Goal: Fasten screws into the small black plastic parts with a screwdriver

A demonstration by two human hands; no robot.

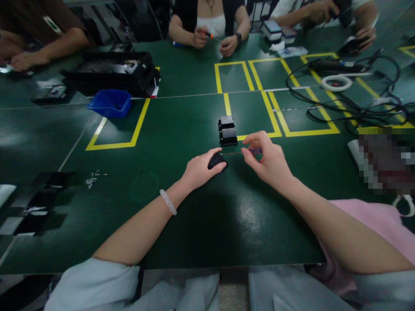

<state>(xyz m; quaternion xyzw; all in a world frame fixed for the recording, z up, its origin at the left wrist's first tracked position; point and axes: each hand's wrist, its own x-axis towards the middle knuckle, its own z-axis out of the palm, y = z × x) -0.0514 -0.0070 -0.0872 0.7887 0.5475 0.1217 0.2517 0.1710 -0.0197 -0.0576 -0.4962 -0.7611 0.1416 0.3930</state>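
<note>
My left hand (202, 166) is closed around a small black box (216, 161) on the green table, thumb on the near side and fingers on the far side. Between the fingertips of my right hand (267, 157) is a screwdriver with a dark purple handle (256, 151). Its thin shaft (232, 153) lies nearly level and points left, with the tip at the box's edge; whether it touches a screw I cannot tell. Just beyond my hands, two more black boxes (228, 135) stand one behind the other, with small screws at their sides.
Loose screws (92, 179) lie left, near black and grey parts (42, 203). A blue bin (110, 103) stands before a black tray (113, 71). Black cables (343, 103) coil at the right; pink cloth (366, 220) lies by my right arm. Co-workers sit opposite, one holding a screwdriver (209, 35).
</note>
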